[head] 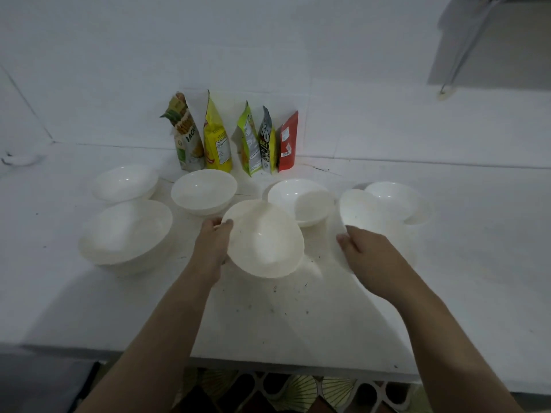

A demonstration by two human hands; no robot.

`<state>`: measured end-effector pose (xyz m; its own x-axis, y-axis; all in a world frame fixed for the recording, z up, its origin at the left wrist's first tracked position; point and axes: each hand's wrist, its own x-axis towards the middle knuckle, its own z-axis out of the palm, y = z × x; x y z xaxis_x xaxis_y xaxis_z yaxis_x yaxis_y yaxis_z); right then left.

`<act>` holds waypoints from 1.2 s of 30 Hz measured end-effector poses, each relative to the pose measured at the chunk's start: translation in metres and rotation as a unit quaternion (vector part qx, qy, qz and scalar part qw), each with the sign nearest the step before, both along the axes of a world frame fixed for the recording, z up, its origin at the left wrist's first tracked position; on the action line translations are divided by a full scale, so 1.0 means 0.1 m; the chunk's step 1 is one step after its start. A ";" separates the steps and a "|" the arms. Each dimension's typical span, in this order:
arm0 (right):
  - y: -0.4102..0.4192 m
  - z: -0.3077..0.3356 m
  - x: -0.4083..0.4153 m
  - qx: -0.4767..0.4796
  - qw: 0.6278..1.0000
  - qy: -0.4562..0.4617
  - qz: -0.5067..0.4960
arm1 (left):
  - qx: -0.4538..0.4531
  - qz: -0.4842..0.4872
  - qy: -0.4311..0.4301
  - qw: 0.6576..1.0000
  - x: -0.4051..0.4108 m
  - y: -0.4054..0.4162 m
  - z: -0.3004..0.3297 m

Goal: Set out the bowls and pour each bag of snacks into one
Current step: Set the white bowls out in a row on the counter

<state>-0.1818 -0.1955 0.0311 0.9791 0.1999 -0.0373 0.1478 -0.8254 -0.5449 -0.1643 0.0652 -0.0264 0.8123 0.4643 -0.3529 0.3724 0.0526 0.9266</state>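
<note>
Several white bowls stand on the white counter (298, 317). My left hand (213, 242) grips the left rim of a tilted bowl (265, 238) at the centre. My right hand (366, 254) holds the near rim of another bowl (362, 213), which is blurred. Further bowls sit at the back left (123, 183), front left (125, 234), back middle (204, 190), right of centre (301, 201) and far right (399, 201). Several snack bags stand against the wall: green-white (186, 138), yellow (216, 141), lime (249, 141), grey-black (267, 141) and red (287, 141).
The counter's front edge (298, 368) runs below my forearms, with patterned floor tiles (298, 394) beneath it. A white wall (268, 55) backs the counter. A grey fixture (489, 40) hangs at the upper right. Dark specks dot the counter near me.
</note>
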 end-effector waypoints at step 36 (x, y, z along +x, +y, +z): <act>1.57 0.26 1.05 0.219 0.961 -0.170 0.018 | 0.302 -0.058 -0.219 0.926 0.56 0.60 0.79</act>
